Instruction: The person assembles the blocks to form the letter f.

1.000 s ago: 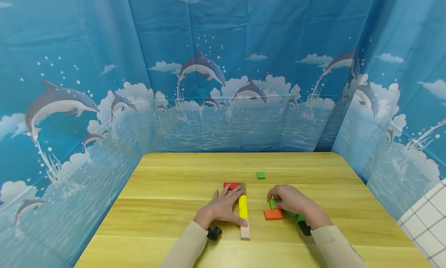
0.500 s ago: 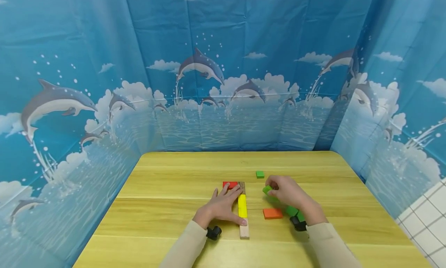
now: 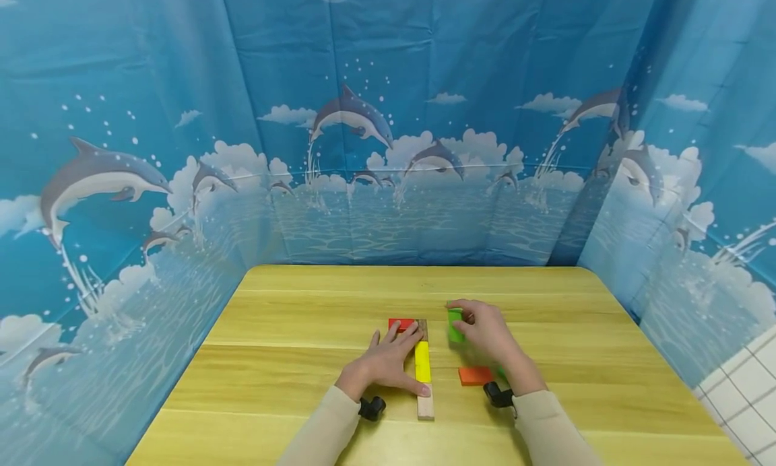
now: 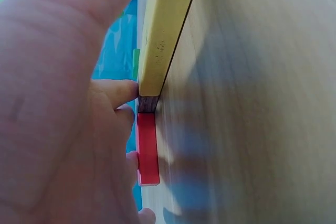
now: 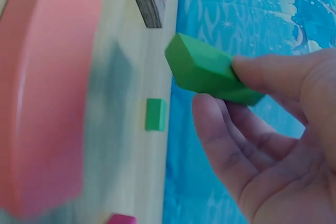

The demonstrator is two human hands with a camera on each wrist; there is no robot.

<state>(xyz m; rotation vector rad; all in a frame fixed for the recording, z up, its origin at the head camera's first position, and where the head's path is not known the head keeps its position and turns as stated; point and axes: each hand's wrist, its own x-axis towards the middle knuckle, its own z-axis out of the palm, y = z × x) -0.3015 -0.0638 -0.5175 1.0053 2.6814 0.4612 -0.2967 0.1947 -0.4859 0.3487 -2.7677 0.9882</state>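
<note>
My left hand [image 3: 383, 366] lies spread over a line of blocks, its thumb on the pale wood block [image 3: 426, 408] and fingertips at the dark-grained block [image 3: 424, 329] and the red block [image 3: 397, 323]. Between them lies the yellow block [image 3: 422, 363]; in the left wrist view the red block [image 4: 148, 148] meets the dark one's end. To the right, my right hand [image 3: 490, 331] pinches a green block [image 3: 455, 326] between thumb and fingers. The right wrist view shows this green block [image 5: 210, 72] tilted above the table, beyond it a small green block [image 5: 156, 114].
An orange block [image 3: 475, 376] lies on the wooden table [image 3: 291, 372], left of my right wrist. A bit of another green block [image 3: 500, 372] shows beside that wrist, mostly hidden. A dolphin-print curtain [image 3: 388, 230] hangs behind the table's far edge.
My right hand has lifted the green block from beside the orange block and carried it forward and left, toward the small green block. My left hand has stayed in place.
</note>
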